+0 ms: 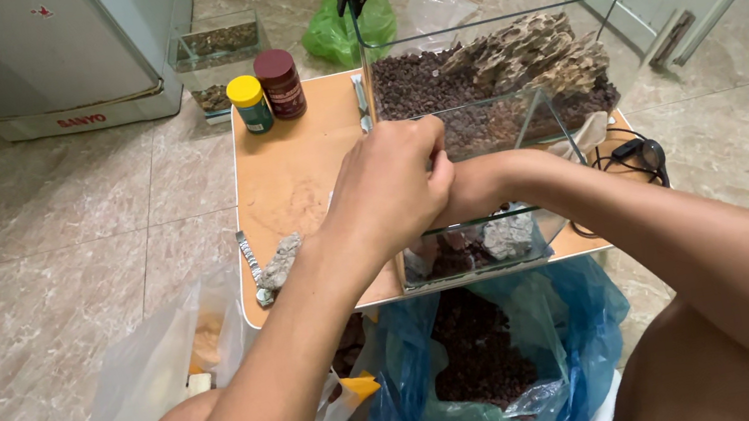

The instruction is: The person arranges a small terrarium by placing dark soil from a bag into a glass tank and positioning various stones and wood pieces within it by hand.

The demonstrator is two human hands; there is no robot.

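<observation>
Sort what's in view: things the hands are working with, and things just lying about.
In use:
left hand
right hand
small glass tank
grey stone inside it
blue bag of dark gravel

Lying about:
yellow-lidded jar
maroon-lidded jar
grey rock on table
green bag

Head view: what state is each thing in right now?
Left hand: closed in a fist over the small glass tank's rim.
Right hand: mostly hidden behind the left hand.
Small glass tank: open-topped, stones inside.
Blue bag: open, holding dark gravel.
Two jars: upright, capped.
</observation>
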